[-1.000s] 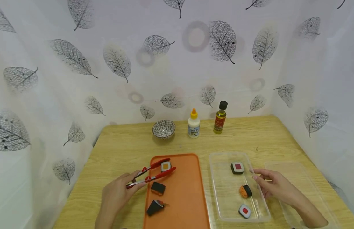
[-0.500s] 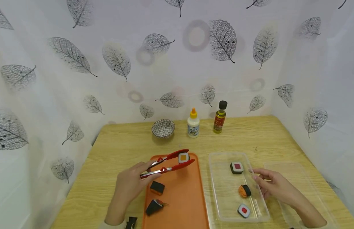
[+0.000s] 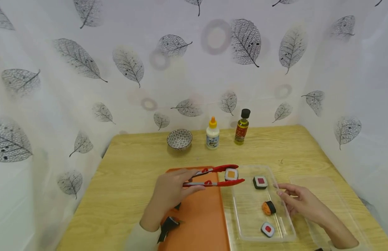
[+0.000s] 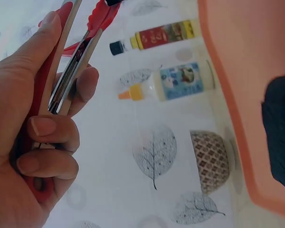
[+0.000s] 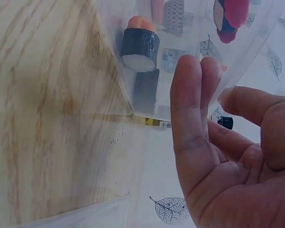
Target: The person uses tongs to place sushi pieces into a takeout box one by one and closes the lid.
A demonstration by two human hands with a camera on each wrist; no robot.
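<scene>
My left hand [image 3: 172, 191] grips a pair of red-tipped metal tongs [image 3: 226, 168]. Between the tong tips is a toy sushi roll [image 3: 231, 174] with an orange centre, above the left rim of a clear plastic box [image 3: 247, 209]. At the box's right rim, my right hand [image 3: 304, 204] pinches the wall between thumb and fingers. Inside the box are a roll with a dark red centre [image 3: 260, 182], an orange-topped sushi piece [image 3: 268, 208] and a red-centred roll [image 3: 267, 229]. A black cone-shaped hand roll [image 3: 169, 225] lies on the orange tray [image 3: 203, 219]; another dark piece is mostly behind my left hand.
Along the table's back stand a patterned bowl [image 3: 179, 139], a white bottle with a yellow cap [image 3: 212, 136] and an oil bottle [image 3: 241, 130]. A clear lid [image 3: 332, 205] lies right of the box, partly beneath my right forearm. Leaf-printed cloth encloses the table.
My left hand has carried the tongs and the orange-centred roll rightward, from over the tray to the box's left rim. My right hand stays at the box's edge.
</scene>
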